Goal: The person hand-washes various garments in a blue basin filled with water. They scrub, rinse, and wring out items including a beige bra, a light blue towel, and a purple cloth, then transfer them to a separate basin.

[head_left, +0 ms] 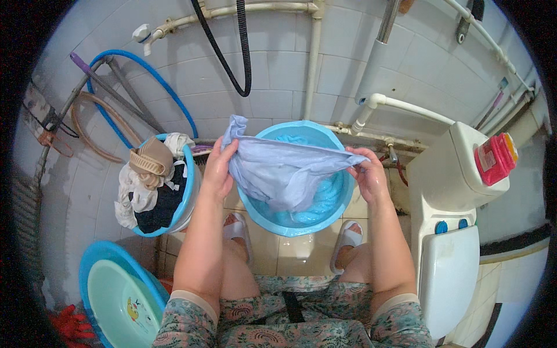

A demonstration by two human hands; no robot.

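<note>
Tiled wall (284, 75) curves across my feed behind both hands, its outer ends lost in the dark fisheye rim. Below the hands I see part of a beige floor (301, 255); legs and containers cover the rest. To the right of the right hand stands a white toilet (444, 180), lid down, with a red container (493, 162) on its cistern.

Directly beneath the hands is a blue basin (290, 230). Bunched bright-blue material (328, 197) lies in it, mostly covered, so I can't make out what it is. Nearer the body than the left hand, nested basins (110, 290) run off the lower edge. Just left of that hand, a blue-rimmed bucket (188, 200) is heaped with beige, white and dark clothes (159, 211); the lower layers are hidden.

Over the basin, between the hands, hangs a pale blue cloth (278, 171), top edge drawn taut, lower folds sagging. My left hand (219, 171) pinches its left end, and my right hand (370, 177) grips the opposite corner; some fingertips are out of sight. A red item (72, 325), far left and toward the body, is too dim to identify surely.
</note>
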